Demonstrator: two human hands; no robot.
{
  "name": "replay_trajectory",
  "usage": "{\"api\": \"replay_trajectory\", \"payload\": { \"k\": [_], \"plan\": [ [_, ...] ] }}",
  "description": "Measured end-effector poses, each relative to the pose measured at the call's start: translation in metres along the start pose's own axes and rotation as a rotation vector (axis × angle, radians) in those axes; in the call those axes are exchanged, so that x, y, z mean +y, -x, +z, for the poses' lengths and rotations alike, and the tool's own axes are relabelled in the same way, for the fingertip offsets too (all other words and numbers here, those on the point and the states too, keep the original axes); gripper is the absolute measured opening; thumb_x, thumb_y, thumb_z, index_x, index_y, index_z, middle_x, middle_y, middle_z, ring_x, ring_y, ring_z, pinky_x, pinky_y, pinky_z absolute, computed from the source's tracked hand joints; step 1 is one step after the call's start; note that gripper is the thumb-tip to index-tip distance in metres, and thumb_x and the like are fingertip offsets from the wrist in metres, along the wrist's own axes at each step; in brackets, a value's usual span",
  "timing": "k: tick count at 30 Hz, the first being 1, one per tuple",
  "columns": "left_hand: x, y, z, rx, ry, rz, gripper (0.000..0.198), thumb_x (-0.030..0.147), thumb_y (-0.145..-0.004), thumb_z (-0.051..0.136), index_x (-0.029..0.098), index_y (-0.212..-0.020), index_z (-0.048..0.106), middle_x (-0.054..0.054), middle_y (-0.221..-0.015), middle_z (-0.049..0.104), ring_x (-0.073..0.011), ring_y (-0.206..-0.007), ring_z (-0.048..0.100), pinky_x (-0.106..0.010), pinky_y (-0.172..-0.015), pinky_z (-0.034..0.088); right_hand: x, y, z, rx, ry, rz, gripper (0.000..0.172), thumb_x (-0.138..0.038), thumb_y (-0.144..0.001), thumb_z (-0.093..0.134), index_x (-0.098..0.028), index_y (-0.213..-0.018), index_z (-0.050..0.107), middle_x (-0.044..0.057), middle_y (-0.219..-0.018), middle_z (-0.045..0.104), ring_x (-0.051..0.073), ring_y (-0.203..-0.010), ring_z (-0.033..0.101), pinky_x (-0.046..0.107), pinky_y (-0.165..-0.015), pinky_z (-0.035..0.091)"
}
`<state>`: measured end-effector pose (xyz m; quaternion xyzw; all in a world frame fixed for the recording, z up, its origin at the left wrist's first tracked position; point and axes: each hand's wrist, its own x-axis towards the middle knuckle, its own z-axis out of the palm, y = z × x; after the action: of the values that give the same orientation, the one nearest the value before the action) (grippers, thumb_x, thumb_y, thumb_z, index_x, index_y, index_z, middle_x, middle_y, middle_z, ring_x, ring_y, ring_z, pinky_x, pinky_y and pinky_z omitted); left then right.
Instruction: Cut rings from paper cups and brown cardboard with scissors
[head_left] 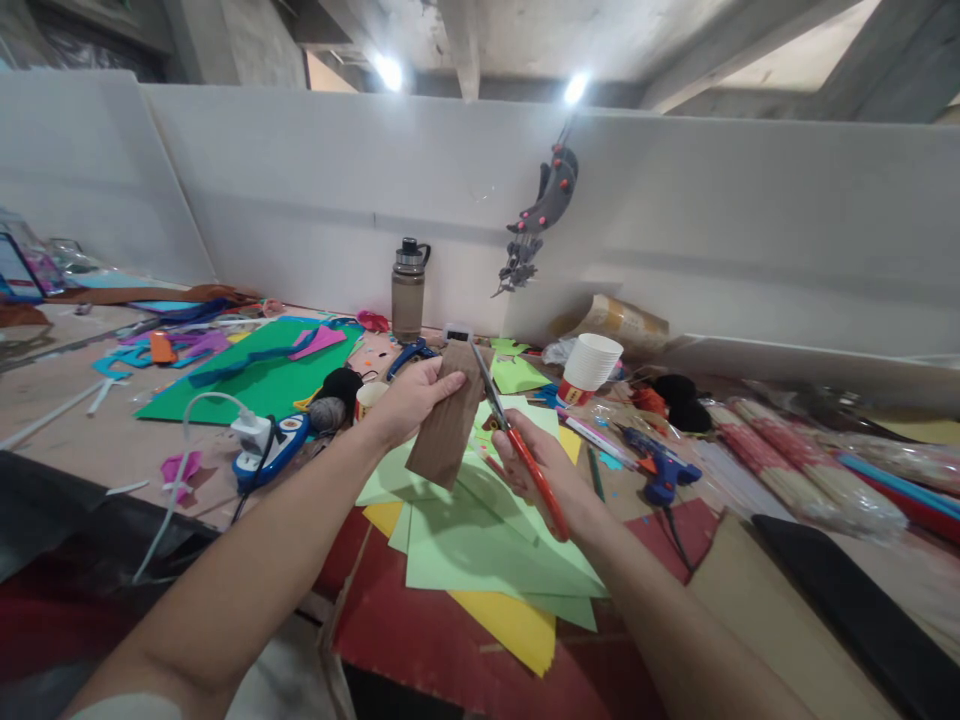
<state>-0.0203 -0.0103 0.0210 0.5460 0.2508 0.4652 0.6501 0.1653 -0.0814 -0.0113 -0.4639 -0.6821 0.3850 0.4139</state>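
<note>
A flat brown strip (448,430) with a wood-like grain is pinched near its upper left edge by my left hand (412,400). My right hand (536,460) is closed round red-handled scissors (534,478). Their blades point up and to the left, along the right edge of the strip. Whether the blades have cut into it is too small to tell. Below both hands lie light green sheets (487,550), with yellow sheets (510,625) partly under them.
A bottle (407,300) stands by the white partition (300,180). Stacked paper cups (590,368) and a blue glue gun (660,465) are on the right. A power strip (271,455) with cables and a green sheet (247,375) lie left.
</note>
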Motion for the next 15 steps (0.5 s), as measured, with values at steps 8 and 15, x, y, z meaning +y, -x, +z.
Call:
{"api": "replay_trajectory", "payload": {
  "k": [8, 15],
  "plan": [
    [-0.0066, -0.0004, -0.0014, -0.037, -0.073, -0.007, 0.04, 0.044, -0.07, 0.077, 0.014, -0.092, 0.064, -0.004, -0.083, 0.072, -0.0161, -0.076, 0.064, -0.027, -0.074, 0.046, 0.0003, 0.0005, 0.0011, 0.007, 0.01, 0.0, 0.038, -0.059, -0.087, 0.05, -0.023, -0.1, 0.052, -0.004, -0.066, 0.044, 0.012, -0.056, 0.041, 0.025, -0.053, 0.039],
    [-0.005, -0.0003, -0.0015, -0.05, -0.049, -0.002, 0.039, 0.043, -0.07, 0.078, 0.014, -0.094, 0.064, -0.004, -0.083, 0.072, -0.0155, -0.076, 0.064, -0.027, -0.073, 0.046, 0.0026, 0.0015, 0.0041, 0.007, -0.04, 0.011, 0.038, -0.06, -0.086, 0.05, -0.023, -0.095, 0.051, -0.005, -0.066, 0.041, 0.011, -0.054, 0.036, 0.024, -0.049, 0.035]
  ]
}}
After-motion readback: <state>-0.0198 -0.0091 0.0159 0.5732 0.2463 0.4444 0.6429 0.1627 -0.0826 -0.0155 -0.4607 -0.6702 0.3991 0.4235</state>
